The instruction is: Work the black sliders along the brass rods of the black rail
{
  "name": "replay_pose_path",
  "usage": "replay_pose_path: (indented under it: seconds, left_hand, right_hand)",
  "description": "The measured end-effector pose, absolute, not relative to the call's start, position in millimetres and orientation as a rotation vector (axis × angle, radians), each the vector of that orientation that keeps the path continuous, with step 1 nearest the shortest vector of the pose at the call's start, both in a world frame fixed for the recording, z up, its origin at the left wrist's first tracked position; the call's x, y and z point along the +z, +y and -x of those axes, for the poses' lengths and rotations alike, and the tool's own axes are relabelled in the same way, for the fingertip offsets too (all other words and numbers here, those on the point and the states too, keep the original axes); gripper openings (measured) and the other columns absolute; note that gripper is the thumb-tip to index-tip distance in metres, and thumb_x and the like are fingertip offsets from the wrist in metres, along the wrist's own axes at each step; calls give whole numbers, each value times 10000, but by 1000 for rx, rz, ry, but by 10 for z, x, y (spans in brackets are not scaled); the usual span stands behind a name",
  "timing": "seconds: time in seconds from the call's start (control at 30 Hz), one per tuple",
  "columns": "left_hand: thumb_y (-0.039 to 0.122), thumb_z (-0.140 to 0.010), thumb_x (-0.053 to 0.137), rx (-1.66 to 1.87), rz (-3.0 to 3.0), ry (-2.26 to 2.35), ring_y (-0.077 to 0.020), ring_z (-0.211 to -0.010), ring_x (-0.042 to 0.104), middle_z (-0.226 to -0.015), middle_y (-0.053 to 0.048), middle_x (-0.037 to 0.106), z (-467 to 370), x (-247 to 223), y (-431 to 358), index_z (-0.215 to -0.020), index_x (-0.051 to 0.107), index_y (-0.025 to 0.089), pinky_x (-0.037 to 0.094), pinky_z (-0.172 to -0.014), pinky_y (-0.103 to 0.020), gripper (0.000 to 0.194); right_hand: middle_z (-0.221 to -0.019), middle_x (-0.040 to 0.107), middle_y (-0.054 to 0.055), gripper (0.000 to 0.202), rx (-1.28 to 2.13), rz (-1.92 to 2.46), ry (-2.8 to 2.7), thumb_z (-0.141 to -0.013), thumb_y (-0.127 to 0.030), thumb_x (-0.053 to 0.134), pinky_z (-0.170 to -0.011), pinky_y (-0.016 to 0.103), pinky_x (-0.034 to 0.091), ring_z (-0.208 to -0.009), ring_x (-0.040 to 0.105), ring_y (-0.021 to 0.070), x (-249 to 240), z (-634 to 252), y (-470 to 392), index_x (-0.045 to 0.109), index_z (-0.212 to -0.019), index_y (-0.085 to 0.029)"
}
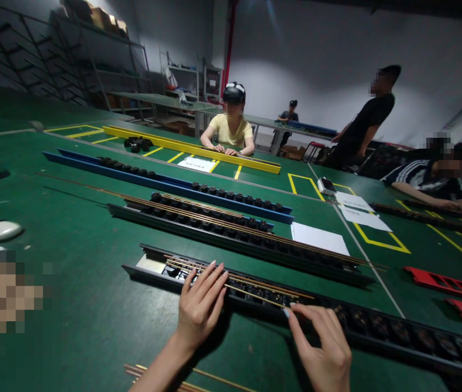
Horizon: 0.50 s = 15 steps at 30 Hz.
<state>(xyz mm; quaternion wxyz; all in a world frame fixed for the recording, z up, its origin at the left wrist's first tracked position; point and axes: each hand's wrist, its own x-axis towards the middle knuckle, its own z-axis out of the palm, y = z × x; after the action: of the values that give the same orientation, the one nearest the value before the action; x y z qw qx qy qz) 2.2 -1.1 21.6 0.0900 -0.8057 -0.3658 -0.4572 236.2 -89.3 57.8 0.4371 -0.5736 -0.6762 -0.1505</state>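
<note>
A long black channel (381, 321) with black fittings inside lies in front of me, several thin brass-coloured rods (263, 284) along it. My left hand (202, 305) rests over the channel's left part, fingers stretched out across the rods. With thumb and index finger, my right hand (322, 340) pinches the end of one thin brass rod (255, 296), which runs left toward my left hand. Whether the left fingers press on that same rod is hard to tell. More brass rods (165, 379) lie on the green table below my left forearm.
Beyond stand a second black channel (231, 238) with rods on top, a blue channel (165, 184) and a yellow one (190, 148). A person (231, 128) sits opposite; others are at the right. Red frames (451, 283) lie right, a white mouse-like object (2, 230) left.
</note>
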Motion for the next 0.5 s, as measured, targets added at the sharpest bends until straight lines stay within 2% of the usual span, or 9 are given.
replay_pose_path:
  seconds: [0.23, 0.37, 0.5]
  left_hand:
    - [102, -846, 497, -1311, 2425, -1118, -202, -1253, 520, -1257, -64, 638, -25, 167, -8, -1317, 502, 221, 272, -1115, -431, 486]
    - [103, -850, 492, -1299, 2439, -1133, -203, -1257, 515, -1269, -64, 631, -34, 158, -16, -1317, 503, 222, 256, -1123, -432, 482]
    - [103, -855, 491, -1289, 2450, -1142, -199, -1261, 510, -1280, -60, 623, -32, 151, -8, -1331, 490, 226, 245, -1126, -421, 492]
  right_hand:
    - [-845, 646, 34, 153, -352, 1456, -1635, -824, -200, 667, -738, 316, 460, -803, 586, 168, 523, -2377, -881, 628, -971, -193]
    - [-852, 638, 31, 109, -283, 1449, -1651, -844, -189, 621, -712, 312, 476, -816, 586, 171, 470, -2448, -864, 622, -951, -211]
    - [-893, 643, 34, 152, -237, 1471, -1673, -874, -155, 560, -760, 318, 495, -860, 593, 168, 430, -2507, -851, 616, -1000, -219]
